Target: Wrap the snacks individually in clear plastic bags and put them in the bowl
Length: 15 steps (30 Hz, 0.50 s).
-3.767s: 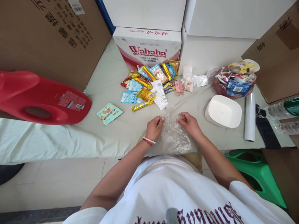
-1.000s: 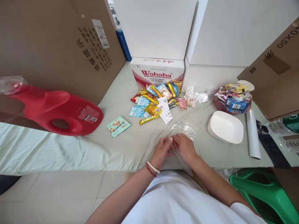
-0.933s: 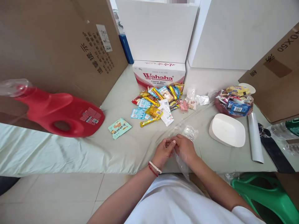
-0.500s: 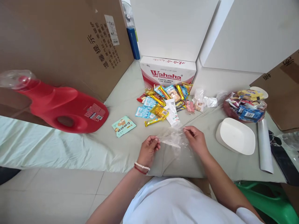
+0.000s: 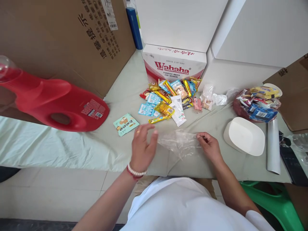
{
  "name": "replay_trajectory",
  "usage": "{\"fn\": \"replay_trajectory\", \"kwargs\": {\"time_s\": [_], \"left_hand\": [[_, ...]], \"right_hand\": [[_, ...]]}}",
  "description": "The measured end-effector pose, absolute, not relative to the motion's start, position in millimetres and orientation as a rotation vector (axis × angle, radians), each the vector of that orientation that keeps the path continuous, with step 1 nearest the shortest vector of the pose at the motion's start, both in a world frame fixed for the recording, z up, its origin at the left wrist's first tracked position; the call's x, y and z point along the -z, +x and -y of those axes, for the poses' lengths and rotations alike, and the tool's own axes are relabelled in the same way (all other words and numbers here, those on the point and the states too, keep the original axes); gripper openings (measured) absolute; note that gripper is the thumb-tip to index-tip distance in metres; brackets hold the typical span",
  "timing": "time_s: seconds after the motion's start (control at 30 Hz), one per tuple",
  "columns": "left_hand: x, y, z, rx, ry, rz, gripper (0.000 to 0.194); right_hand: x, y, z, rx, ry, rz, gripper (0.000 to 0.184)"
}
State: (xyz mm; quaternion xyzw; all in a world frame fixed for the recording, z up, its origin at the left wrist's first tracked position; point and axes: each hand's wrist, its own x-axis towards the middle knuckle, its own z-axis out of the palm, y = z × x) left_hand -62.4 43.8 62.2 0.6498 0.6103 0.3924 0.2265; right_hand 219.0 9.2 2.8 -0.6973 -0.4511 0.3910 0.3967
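Low over the front of the table, a clear plastic bag (image 5: 180, 142) hangs crumpled from my right hand (image 5: 209, 146), whose thumb and fingers pinch its right end. My left hand (image 5: 143, 146) is just left of the bag, thumb and fingers apart, holding nothing. Beyond that hand lies a mint-green packet (image 5: 126, 124), flat on the cloth. A pile of small wrapped snacks (image 5: 164, 109) spreads behind the bag, with white sachets (image 5: 178, 110) at its near side.
A white-and-red Wahaha carton (image 5: 175, 62) stands behind the snacks. To the right are a white plastic bowl (image 5: 244, 136), a basin of packaged snacks (image 5: 257, 102) and a white roll (image 5: 273, 147). A large red jug (image 5: 55, 102) lies at left beside a cardboard box (image 5: 72, 38).
My left hand has let go of the bag's left side, opened and moved left. My right hand has shifted slightly right, still pinching the bag. The view has tilted a little.
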Motion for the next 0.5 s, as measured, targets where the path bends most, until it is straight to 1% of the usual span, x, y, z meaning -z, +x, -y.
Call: {"fn": "replay_trajectory", "kwargs": {"time_s": [0.03,0.1,0.13,0.17,0.2,0.23,0.27,0.3,0.4,0.5], "left_hand": [[-64,-51,-57,-0.995,1.917,-1.630,0.026],[-57,-28,-79,-0.701,2.101,-1.446,0.043],[-50,-19,-87,-0.541,2.130,-1.356,0.053],[-41,-12,-93,-0.410,2.112,-1.334,0.056],[-33,-8,-96,-0.331,2.068,-1.351,0.048],[-25,-6,-97,-0.305,2.002,-1.371,0.034],[-18,-8,-96,-0.334,1.908,-1.389,0.020],[-12,-11,-93,-0.404,1.785,-1.386,0.016],[-3,-26,-82,-0.682,1.320,-1.310,0.030],[1,-37,-73,-0.802,1.071,-1.339,0.038]], "right_hand": [[-4,217,-10,-0.979,-1.753,1.179,0.039],[-6,216,-12,-0.954,-1.734,1.227,0.038],[-7,217,-12,-0.938,-1.731,1.236,0.037],[-8,218,-12,-0.917,-1.731,1.236,0.037],[-9,221,-11,-0.900,-1.735,1.227,0.036],[-9,224,-9,-0.891,-1.743,1.207,0.036],[-9,228,-6,-0.898,-1.753,1.173,0.036],[-9,232,-3,-0.925,-1.761,1.126,0.036],[-4,242,10,-1.048,-1.752,0.950,0.039],[1,249,20,-1.106,-1.717,0.846,0.043]]}}
